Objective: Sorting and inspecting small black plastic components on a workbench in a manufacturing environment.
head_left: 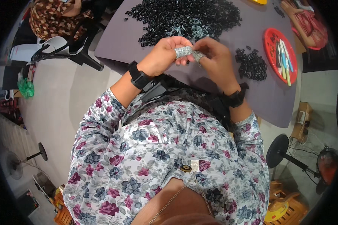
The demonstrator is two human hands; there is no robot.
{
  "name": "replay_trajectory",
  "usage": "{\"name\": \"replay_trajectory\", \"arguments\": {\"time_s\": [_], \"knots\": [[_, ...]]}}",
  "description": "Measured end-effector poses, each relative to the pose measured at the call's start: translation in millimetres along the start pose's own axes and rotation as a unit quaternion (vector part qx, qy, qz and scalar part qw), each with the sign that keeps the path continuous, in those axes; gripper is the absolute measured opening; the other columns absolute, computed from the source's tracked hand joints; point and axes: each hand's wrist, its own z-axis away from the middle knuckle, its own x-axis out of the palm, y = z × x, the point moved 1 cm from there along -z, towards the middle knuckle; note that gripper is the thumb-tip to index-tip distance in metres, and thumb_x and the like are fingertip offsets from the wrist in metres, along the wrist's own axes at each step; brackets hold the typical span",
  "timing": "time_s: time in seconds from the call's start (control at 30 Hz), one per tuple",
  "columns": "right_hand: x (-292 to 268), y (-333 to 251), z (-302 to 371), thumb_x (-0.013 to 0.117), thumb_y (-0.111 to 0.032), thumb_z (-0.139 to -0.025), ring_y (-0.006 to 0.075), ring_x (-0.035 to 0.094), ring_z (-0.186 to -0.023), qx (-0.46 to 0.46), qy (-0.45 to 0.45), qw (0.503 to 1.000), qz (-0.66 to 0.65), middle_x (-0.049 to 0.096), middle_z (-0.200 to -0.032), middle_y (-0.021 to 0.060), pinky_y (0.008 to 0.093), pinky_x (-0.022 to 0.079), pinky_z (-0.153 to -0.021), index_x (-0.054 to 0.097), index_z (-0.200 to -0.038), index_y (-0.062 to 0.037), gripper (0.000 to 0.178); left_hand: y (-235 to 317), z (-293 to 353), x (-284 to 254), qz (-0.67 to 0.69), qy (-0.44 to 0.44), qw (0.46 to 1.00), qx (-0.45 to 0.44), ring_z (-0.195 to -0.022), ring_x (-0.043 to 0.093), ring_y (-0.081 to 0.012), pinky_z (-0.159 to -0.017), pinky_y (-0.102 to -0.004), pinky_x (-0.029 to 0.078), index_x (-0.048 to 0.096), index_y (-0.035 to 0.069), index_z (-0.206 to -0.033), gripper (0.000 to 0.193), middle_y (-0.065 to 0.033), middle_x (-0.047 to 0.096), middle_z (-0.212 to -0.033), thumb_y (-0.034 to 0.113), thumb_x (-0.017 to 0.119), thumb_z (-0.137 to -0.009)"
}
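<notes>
My left hand (166,53) and my right hand (217,62) meet above the near edge of the table, fingers closed and thumbs toward each other. Silvery-grey speckled wrapping covers what looks like a thumb on each hand. Between the fingertips, whatever they pinch is too small and too covered to name. Just beyond my hands spreads a big heap of small black plastic pieces (180,17). Paler, clear-looking pieces (193,32) lie along its near side. To the right of my right hand is a smaller pile of similar black pieces (251,64).
A red tray (267,47) holding slim tools with coloured handles (283,60) is at the table's (272,103) right. Two other people sit at the far left and far right. A dark plastic chair (88,56) stands left; a fan (326,165) stands lower right.
</notes>
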Motion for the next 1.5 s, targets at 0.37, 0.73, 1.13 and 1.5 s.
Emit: {"name": "replay_trajectory", "arguments": {"time_s": [0.37, 0.73, 1.13, 1.5], "knots": [[4.4, -8.6, -18.3, 0.062, 0.004, -0.078, 0.0142, 0.069, -0.077, -0.057, -0.026, 0.995, 0.077, 0.07, -0.084, 0.0088, 0.0286, 0.054, -0.07, 0.066, -0.099, 0.0007, 0.021, 6.6, 3.7, -11.6, -0.024, 0.076, 0.996, 0.028, -0.072, 0.062, -0.005, -0.065, -0.0182, 0.05, 0.069, 0.003, -0.109, 0.012, -0.0025, 0.071, -0.093, 0.008, 0.064, -0.1], [5.0, -4.6, -22.9, 0.06, 0.005, -0.082, 0.0123, 0.069, -0.08, 0.053, -0.066, 0.995, -0.055, 0.071, -0.088, 0.0087, 0.0295, 0.055, -0.07, 0.068, -0.107, 0.0005, 0.026, 6.3, 11.9, -15.0, 0.067, 0.089, 0.994, 0.004, -0.071, 0.065, -0.0064, -0.066, -0.0189, 0.055, 0.07, 0.001, -0.107, 0.011, -0.0058, 0.072, -0.091, 0.006, 0.065, -0.099], [32.7, 28.0, -4.2, 0.065, 0.0, -0.08, 0.036, 0.069, -0.081, -0.166, -0.141, 0.903, 0.372, 0.065, -0.09, 0.0146, 0.0431, 0.057, -0.07, 0.067, -0.091, -0.0041, 0.012, -7.6, 21.4, -35.6, 0.076, 0.154, 0.985, -0.014, -0.075, 0.065, -0.0101, -0.069, -0.0226, 0.056, 0.068, 0.0, -0.112, 0.015, -0.011, 0.073, -0.098, 0.006, 0.057, -0.103], [8.9, 33.1, -10.6, 0.068, -0.002, -0.088, 0.0195, 0.072, -0.077, 0.09, -0.086, 0.991, 0.039, 0.072, -0.097, 0.0099, 0.032, 0.056, -0.065, 0.065, -0.101, 0.0008, 0.013, -6.7, 21.6, -32.2, 0.067, 0.161, 0.985, -0.01, -0.075, 0.065, -0.0091, -0.069, -0.0211, 0.056, 0.069, 0.001, -0.111, 0.014, -0.0091, 0.073, -0.097, 0.007, 0.061, -0.101]]}}
